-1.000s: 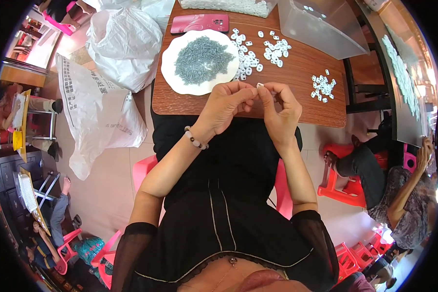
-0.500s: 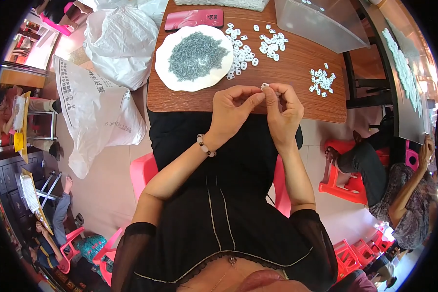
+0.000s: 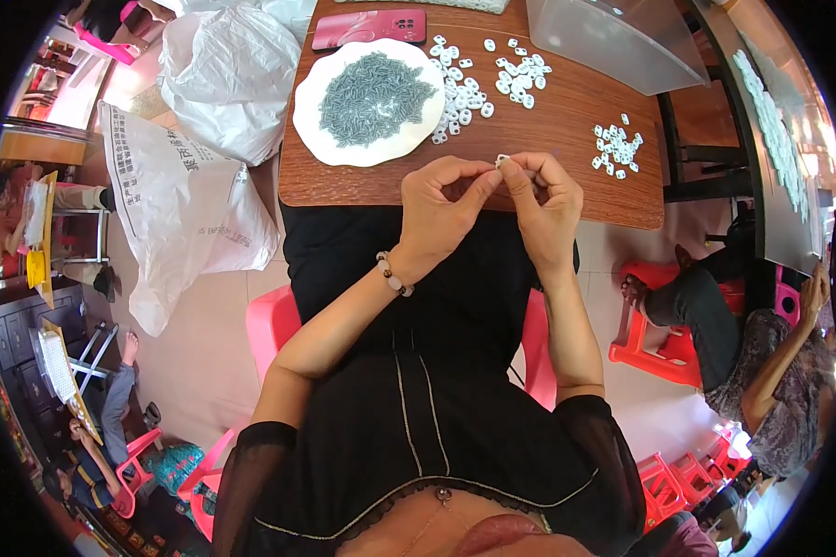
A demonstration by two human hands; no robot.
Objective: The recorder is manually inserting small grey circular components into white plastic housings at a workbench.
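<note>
While both hands meet, left hand (image 3: 446,200), right hand (image 3: 546,200), each grip pinching small white piece (image 3: 502,160)

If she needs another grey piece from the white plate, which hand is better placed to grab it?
Probably the left hand. The plate of grey pieces lies on the table's left side, straight ahead of it. The right hand would have to cross over, and both now pinch a small white piece.
</note>
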